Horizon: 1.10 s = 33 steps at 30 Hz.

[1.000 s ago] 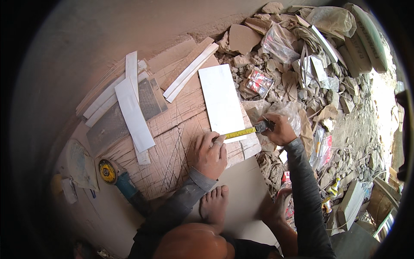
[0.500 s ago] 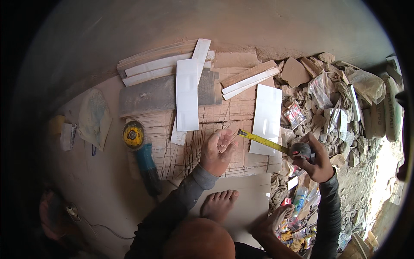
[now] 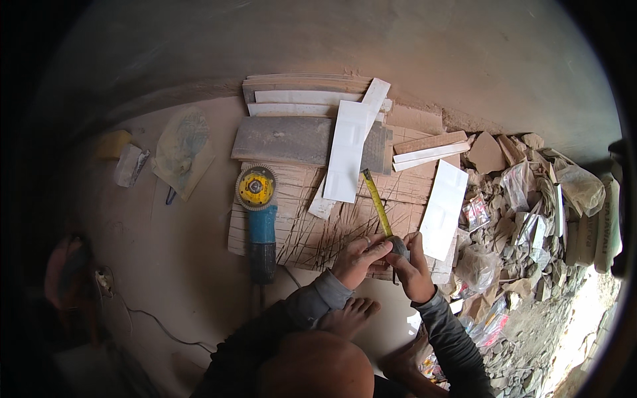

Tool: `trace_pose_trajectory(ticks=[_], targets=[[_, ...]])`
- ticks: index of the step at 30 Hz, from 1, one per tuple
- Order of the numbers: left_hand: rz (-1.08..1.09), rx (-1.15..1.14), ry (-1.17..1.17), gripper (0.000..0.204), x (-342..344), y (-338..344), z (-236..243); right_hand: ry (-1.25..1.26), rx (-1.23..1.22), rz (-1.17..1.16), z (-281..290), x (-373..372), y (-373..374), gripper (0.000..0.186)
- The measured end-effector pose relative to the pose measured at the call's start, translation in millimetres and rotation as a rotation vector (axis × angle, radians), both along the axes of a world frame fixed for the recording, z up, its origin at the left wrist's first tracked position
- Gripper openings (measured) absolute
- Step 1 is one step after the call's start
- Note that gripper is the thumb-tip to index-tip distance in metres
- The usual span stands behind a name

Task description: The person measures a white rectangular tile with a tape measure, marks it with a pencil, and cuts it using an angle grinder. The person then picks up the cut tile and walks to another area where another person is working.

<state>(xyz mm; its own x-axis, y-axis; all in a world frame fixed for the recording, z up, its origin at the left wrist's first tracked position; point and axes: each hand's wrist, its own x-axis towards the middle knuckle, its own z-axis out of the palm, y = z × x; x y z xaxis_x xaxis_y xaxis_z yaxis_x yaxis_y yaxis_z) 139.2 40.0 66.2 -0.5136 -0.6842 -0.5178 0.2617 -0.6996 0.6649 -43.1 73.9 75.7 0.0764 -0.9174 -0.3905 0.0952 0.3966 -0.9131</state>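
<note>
Head view, far left: we see a yellow sponge-like block [image 3: 113,144] and a white packet [image 3: 131,166] lying side by side on the floor [image 3: 156,259].
Clear bag: just right of these, a see-through bag [image 3: 186,149] lies flat, with something greyish inside that we cannot identify.
Open room: floor stretches between that bag and the angle grinder [image 3: 261,229], whose disc end lies over the left edge of the scored board [image 3: 295,199].
Dark tile: this grey slab [image 3: 282,140] lies along the board's far edge, with a white strip [image 3: 345,151] across it.
Left hand: our left hand [image 3: 358,262] has its fingers against the tape measure [image 3: 400,247]; we cannot tell whether they clamp it.
Tape measure: it is above the board's near edge, its yellow blade [image 3: 377,202] running out beside the strip.
Right hand: our right hand [image 3: 415,268] is closed around the case.
White tile: this panel [image 3: 443,209] slants near the board's right edge.
Rubble side: crumpled clear plastic [image 3: 580,189] rests beside upright sacks [image 3: 605,225], contents hidden.
</note>
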Motion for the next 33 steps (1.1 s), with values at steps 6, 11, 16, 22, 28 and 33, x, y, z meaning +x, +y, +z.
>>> trace_pose_trajectory(ticks=[6,11,16,22,28,33], targets=[[0.179,0.001,-0.043,0.043,5,-3,-4,0.083,-0.229,-0.044,-17,39,-15,0.032],[0.466,0.26,0.238,0.044,12,-5,-25,0.187,-0.199,-0.012,4,32,-48,0.01],[0.515,0.039,0.065,0.042,43,8,-41,0.432,-0.244,-0.41,-12,15,-106,0.024],[0.415,-0.08,-0.327,0.041,58,40,-75,0.67,-0.149,-0.389,-25,-43,-145,0.031],[0.233,-0.723,-0.894,0.021,77,49,-88,0.846,-0.169,-0.379,-32,-89,-170,0.033],[0.079,-1.368,-1.426,0.015,81,46,-76,0.878,-0.259,-0.284,-30,-78,-193,0.033]])
